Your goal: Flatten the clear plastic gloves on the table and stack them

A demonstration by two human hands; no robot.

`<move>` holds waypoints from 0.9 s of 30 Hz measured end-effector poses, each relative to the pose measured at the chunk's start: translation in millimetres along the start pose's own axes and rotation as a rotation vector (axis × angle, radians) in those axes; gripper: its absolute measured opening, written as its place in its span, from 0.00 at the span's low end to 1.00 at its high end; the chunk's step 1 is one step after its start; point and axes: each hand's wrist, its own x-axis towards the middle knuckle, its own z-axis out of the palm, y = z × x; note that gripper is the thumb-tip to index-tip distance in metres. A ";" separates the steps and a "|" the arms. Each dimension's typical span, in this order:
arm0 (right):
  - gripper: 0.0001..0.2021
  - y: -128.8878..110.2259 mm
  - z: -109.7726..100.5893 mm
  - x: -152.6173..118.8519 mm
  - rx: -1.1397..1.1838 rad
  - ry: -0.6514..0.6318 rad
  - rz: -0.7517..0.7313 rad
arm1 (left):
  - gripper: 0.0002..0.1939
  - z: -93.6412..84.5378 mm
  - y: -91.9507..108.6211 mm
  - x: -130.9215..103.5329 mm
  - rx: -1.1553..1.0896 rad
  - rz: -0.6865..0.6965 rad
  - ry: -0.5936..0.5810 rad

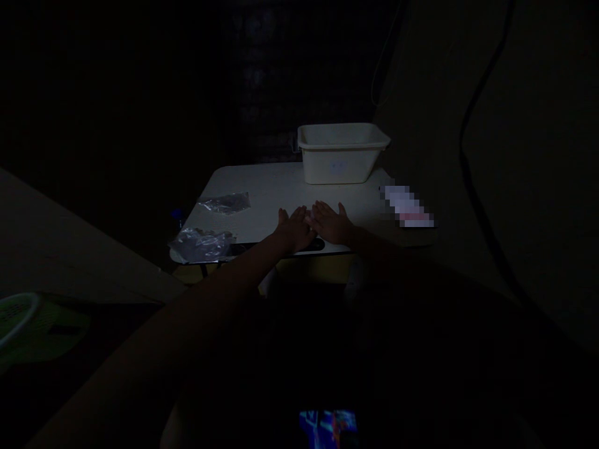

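Observation:
My left hand (298, 231) is over the near part of a white table (276, 181), fingers stretched out and thumb pointing outward to the left. Right beside it, my right hand (331, 224) lies open too, with its thumb out to the right. The fingertips of both come close together; whether they touch is hard to tell in the dim light. Neither hand shows anything in its grasp. Below them, a dark shape (317, 245) shows at the table's near edge, partly hidden by my left hand and forearm.
A white plastic tub (339, 165) stands at the table's back right. Clear plastic bags (203, 244) lie on the left side. A blurred-out phone-shaped object (407, 207) is at the right edge. A green basket (44, 330) sits at lower left; a dark cable (463, 146) hangs on the right.

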 end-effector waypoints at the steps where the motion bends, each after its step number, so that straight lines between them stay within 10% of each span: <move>1: 0.27 1.1 -0.4 -0.3 -0.001 -0.003 0.005 | 0.29 0.4 -0.2 0.4 0.002 0.001 -0.001; 16: 0.27 16.1 2.7 -1.5 -0.016 0.129 0.105 | 0.30 4.9 -16.3 6.9 -0.142 0.001 0.036; 27: 0.24 -1.5 -0.1 -1.8 0.026 0.014 -0.098 | 0.38 3.9 -2.7 1.9 -0.074 0.111 0.041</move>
